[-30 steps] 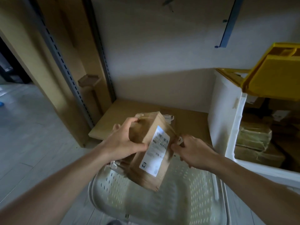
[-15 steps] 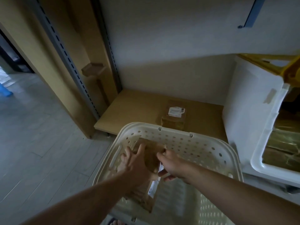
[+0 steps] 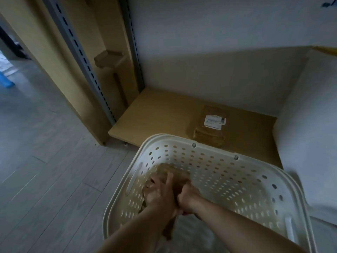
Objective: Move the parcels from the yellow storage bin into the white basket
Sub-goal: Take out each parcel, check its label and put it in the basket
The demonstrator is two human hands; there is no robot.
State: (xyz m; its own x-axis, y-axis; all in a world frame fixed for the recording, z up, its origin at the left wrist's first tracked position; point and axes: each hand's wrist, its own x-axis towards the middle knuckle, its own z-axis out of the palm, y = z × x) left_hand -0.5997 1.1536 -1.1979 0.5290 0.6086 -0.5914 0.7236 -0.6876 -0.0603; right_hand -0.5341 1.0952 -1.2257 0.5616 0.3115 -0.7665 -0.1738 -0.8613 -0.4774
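Observation:
A white perforated basket (image 3: 209, 148) stands on the floor below me. Both my hands reach down inside it at its left side. My left hand (image 3: 160, 194) and my right hand (image 3: 187, 196) hold a brown paper parcel (image 3: 175, 172) low in the basket, fingers curled round it; most of the parcel is hidden under my hands. A second brown parcel with a white label (image 3: 211, 128) lies on the low wooden shelf behind the basket. The white side of the storage bin (image 3: 313, 125) rises at the right, with a sliver of its yellow top (image 3: 326, 51).
A low wooden shelf board (image 3: 160, 117) runs behind the basket against a pale wall. Grey slotted shelf uprights (image 3: 82, 57) and wooden panels stand at the left. Grey plank flooring (image 3: 45, 161) stretches left of the basket.
My hands have carried the parcel down from above the basket's rim to deep inside it. The view has swung left and down, so the bin's open inside has left the frame.

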